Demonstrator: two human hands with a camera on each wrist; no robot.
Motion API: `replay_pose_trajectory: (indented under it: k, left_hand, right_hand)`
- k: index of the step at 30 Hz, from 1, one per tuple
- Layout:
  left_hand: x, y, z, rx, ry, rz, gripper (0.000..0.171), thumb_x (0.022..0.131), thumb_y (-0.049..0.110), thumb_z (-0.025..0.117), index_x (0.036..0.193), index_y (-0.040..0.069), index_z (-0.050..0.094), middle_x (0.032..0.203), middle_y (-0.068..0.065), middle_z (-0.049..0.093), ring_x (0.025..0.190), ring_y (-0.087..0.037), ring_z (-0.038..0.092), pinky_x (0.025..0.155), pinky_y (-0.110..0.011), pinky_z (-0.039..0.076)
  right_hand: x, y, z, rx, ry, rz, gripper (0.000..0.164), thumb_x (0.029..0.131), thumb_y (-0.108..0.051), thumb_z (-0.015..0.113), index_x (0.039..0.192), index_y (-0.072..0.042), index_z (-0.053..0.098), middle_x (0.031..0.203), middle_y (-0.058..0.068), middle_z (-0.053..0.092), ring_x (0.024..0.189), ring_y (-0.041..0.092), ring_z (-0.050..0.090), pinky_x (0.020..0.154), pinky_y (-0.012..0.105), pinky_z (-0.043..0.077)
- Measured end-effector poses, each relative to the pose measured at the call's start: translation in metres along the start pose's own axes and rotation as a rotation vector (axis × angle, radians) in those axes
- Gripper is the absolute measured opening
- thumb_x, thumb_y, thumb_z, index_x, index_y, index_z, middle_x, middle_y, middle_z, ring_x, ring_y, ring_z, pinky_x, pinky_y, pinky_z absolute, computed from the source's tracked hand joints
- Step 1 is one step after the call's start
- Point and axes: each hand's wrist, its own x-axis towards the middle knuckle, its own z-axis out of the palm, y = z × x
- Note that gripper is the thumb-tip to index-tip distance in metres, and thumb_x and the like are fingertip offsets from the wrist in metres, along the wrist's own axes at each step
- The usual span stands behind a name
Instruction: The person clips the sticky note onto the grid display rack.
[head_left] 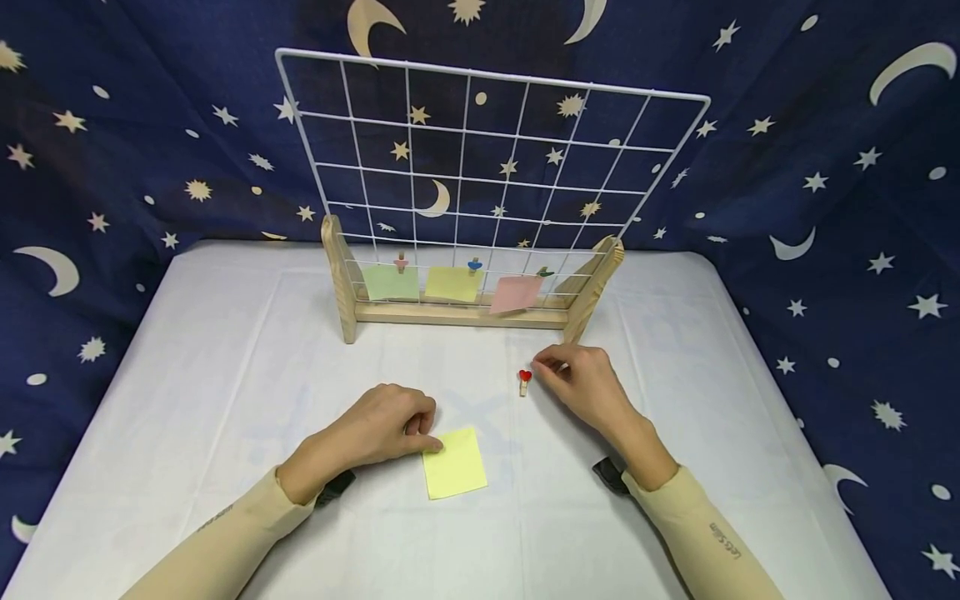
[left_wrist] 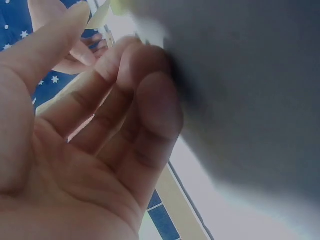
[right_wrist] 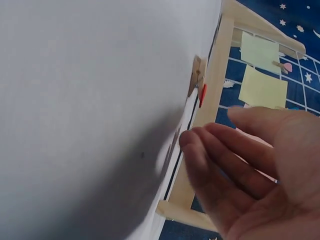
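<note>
A yellow sticky note (head_left: 455, 467) lies on the white cloth in front of me. The thumb of my left hand (head_left: 382, 425) reaches its upper left corner. In the left wrist view the loosely bent fingers (left_wrist: 155, 107) of that hand stand apart from the thumb. Right of the note and farther back lies a small wooden clothespin (head_left: 523, 386) with a red heart on it. Close beside it hovers my right hand (head_left: 585, 379), thumb and fingers apart, holding nothing. In the right wrist view the clothespin (right_wrist: 196, 80) is just beyond the fingertips.
A white wire grid (head_left: 465, 133) stands in a wooden base (head_left: 457, 315) at the back. Clipped low on it are a green note (head_left: 392, 283), a yellow note (head_left: 452, 285) and a pink note (head_left: 515, 295), each with a clothespin. A dark starry curtain (head_left: 825, 200) surrounds the table.
</note>
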Motion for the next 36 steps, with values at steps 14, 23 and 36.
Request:
replay_pose_trajectory:
  k: [14,23,36]
  left_hand:
    - [0.0003,0.0003,-0.0029,0.014,-0.073,0.042,0.040,0.084,0.024,0.090,0.069,0.025,0.053,0.060,0.015,0.043,0.058,0.003,0.040,0.058,-0.019,0.035]
    - [0.0015,0.0000,-0.0016,0.027,-0.083,0.048,0.041,0.084,0.020,0.089,0.068,0.023,0.052,0.061,0.014,0.041,0.059,0.002,0.039,0.060,-0.020,0.034]
    - [0.0004,-0.0018,0.0010,0.021,-0.069,0.062,0.040,0.086,0.019,0.088,0.069,0.023,0.052,0.062,0.014,0.041,0.059,0.002,0.038,0.060,-0.019,0.033]
  right_hand:
    - [-0.0017,-0.0072,0.0084,0.017,-0.055,-0.024,0.014,0.090,-0.025,0.085,0.098,-0.013,0.081,0.088,0.000,0.073,0.075,0.017,0.065,0.068,0.030,0.051]
    - [-0.0020,-0.0066,0.0089,0.012,-0.070,-0.022,0.014,0.087,-0.021,0.089,0.095,-0.013,0.080,0.090,0.001,0.072,0.076,0.016,0.064,0.069,0.030,0.051]
    - [-0.0015,-0.0062,0.0093,0.050,-0.078,-0.011,0.012,0.085,-0.017,0.090,0.091,-0.013,0.080,0.090,0.000,0.074,0.077,0.015,0.067,0.069,0.032,0.056]
